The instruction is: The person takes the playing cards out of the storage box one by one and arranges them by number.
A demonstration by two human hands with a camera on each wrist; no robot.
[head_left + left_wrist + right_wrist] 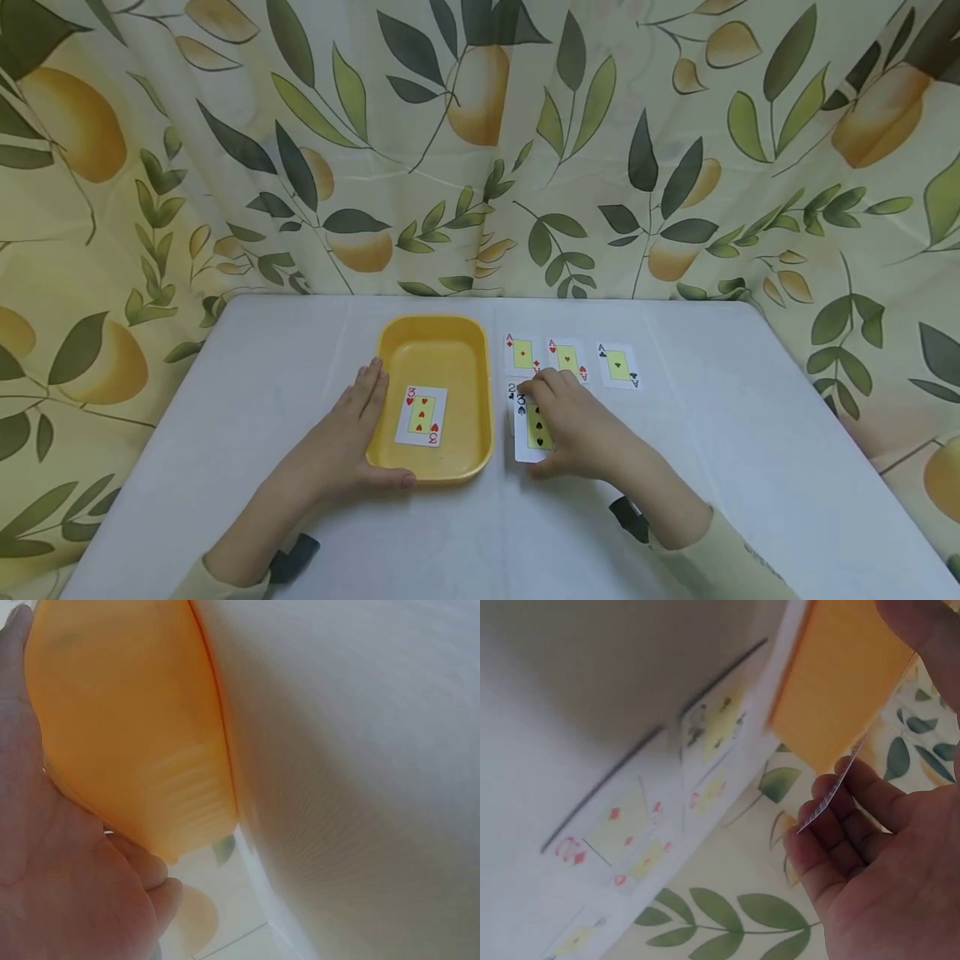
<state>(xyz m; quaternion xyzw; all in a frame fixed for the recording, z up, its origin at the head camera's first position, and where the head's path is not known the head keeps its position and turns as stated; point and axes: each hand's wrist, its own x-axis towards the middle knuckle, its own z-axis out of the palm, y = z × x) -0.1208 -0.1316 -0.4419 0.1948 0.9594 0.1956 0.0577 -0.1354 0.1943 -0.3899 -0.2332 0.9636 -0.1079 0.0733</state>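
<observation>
A yellow tray holds a three of hearts playing card. My left hand lies along the tray's left side, fingers straight on its wall and thumb at the front edge. To the tray's right, my right hand holds a three of spades card face up by its edges. Seen edge-on in the right wrist view, that card spans from fingers to thumb. It overlaps a black two card. A two of diamonds card lies on the table, hidden by my right hand in the head view.
Behind my right hand lie an ace of diamonds, an ace of hearts and an ace of clubs in a row. The white-covered table ends at a fruit-patterned curtain.
</observation>
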